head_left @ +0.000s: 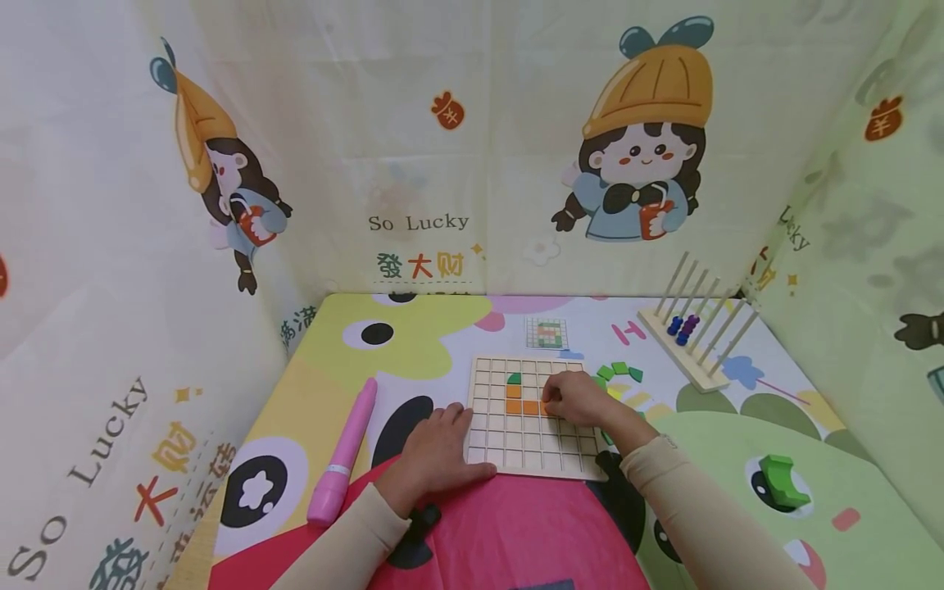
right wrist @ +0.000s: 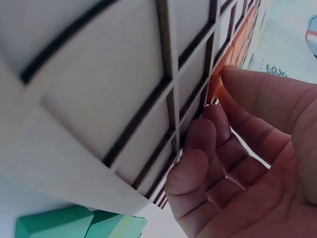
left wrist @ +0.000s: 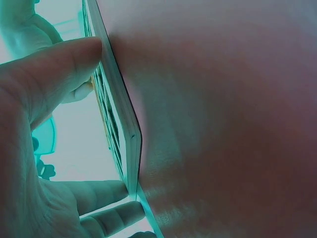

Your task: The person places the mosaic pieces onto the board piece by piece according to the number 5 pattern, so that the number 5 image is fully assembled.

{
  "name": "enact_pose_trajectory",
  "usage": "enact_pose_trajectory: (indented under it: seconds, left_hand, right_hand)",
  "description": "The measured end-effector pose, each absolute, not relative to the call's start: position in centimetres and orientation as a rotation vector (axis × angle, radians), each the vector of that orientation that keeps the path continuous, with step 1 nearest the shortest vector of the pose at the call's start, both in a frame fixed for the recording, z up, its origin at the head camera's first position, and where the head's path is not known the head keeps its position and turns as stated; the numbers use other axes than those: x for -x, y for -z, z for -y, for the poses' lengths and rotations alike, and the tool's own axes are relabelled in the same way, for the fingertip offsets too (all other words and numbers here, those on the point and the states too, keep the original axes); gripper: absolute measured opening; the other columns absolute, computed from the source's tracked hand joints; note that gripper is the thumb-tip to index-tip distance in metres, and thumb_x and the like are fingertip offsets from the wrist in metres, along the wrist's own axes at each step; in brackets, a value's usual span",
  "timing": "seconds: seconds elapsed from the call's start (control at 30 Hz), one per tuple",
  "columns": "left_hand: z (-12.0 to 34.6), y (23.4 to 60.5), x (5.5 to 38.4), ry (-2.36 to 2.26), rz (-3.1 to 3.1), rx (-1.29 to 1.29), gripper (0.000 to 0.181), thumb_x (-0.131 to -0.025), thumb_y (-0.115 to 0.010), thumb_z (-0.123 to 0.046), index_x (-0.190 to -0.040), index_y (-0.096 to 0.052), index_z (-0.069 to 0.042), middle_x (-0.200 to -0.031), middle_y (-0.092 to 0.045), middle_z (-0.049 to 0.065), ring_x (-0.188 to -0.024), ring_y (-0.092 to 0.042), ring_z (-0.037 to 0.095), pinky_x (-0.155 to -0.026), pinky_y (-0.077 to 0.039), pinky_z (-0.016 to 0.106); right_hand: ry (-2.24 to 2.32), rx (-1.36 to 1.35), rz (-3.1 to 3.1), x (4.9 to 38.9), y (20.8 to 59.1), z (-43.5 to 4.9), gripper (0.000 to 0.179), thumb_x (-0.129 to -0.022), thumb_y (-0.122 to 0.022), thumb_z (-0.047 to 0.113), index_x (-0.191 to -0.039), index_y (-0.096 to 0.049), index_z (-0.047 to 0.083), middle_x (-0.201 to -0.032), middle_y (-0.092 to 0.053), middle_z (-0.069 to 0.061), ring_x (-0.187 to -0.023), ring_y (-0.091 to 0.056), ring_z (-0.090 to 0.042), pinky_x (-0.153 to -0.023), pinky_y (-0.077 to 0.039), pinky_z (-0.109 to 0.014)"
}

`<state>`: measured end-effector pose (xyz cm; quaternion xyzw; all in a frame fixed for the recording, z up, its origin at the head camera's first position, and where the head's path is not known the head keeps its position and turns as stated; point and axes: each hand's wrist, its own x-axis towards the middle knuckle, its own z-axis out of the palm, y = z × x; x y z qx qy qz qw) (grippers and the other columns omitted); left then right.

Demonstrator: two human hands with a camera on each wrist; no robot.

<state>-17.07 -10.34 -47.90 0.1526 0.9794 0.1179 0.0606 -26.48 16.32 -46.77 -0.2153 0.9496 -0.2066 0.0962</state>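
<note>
Cartoon-printed table, a grid board between two hands

Nearest, red print covers the table [head_left: 531, 533]. Across it comes the left hand [head_left: 435, 447], fingers spread apart, thumb on the near edge of the grid board [head_left: 531, 460] and fingertips at its left side. Beyond the left forearm lies a smooth pink wand [head_left: 342, 451]; far to the right sits a glossy green arched block [head_left: 782, 482].

Over the board's right half, the right hand [head_left: 583, 399] pinches an orange square [head_left: 549, 408] between thumb and finger, at the right end of an orange row [head_left: 522, 407] whose long axis runs left to right; this hand is clearly the nearer one. Above the row's left end sits a rounded green piece [head_left: 515, 378]. The board is pale, flat wood, ruled into cells.

Past the right hand, loose green pieces [head_left: 619, 369] curve round; farther stand a pattern card [head_left: 546, 333], flat, a wooden peg rack [head_left: 693, 360] with dark beads [head_left: 687, 328], then creased, printed cloth [head_left: 487, 49].
</note>
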Motion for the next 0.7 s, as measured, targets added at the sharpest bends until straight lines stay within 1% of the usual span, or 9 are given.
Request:
enact_pose_trajectory:
  seconds: [0.3, 0.47, 0.63, 0.7]
  left_hand:
    - [10.3, 48.1, 17.2, -0.351, -2.965, -0.462, 0.101, -0.076, -0.074, -0.069, -0.153, -0.048, -0.009, -0.149, -0.052, 0.011, -0.129, -0.054, 0.03, -0.105, -0.051, 0.051]
    - [10.3, 48.0, 17.1, -0.362, -2.97, -0.472, 0.1, -0.077, -0.074, -0.068, -0.153, -0.048, -0.008, -0.148, -0.052, 0.011, -0.128, -0.054, 0.03, -0.104, -0.051, 0.051]
    - [10.4, 47.9, 17.0, -0.359, -2.97, -0.474, 0.099, -0.077, -0.075, -0.067, -0.152, -0.049, -0.007, -0.148, -0.052, 0.012, -0.127, -0.054, 0.03, -0.104, -0.051, 0.051]
    - [10.4, 47.9, 17.0, -0.356, -2.972, -0.477, 0.099, -0.077, -0.074, -0.068, -0.152, -0.049, -0.007, -0.148, -0.052, 0.012, -0.127, -0.054, 0.03, -0.104, -0.051, 0.051]
  right_hand:
    - [0.712, 0.604, -2.762, 26.1, 45.9, -17.1, 0.006, -0.093, -0.075, 0.018, -0.094, -0.07, 0.014, -0.085, -0.067, 0.004, -0.079, -0.056, -0.013, -0.074, -0.049, -0.033]
    - [0.766, 0.621, -2.758, 25.7, 45.1, -18.4, 0.007, -0.096, -0.071, 0.02, -0.096, -0.07, 0.013, -0.088, -0.068, 0.003, -0.08, -0.058, -0.013, -0.073, -0.049, -0.034]
    - [0.784, 0.584, -2.791, 25.8, 44.9, -20.4, 0.011, -0.098, -0.069, 0.019, -0.103, -0.07, 0.009, -0.095, -0.069, -0.001, -0.083, -0.06, -0.015, -0.075, -0.051, -0.035]
    - [0.794, 0.56, -2.8, 25.8, 44.7, -21.4, 0.016, -0.098, -0.069, 0.019, -0.108, -0.07, 0.006, -0.099, -0.07, -0.005, -0.088, -0.064, -0.019, -0.078, -0.054, -0.039]
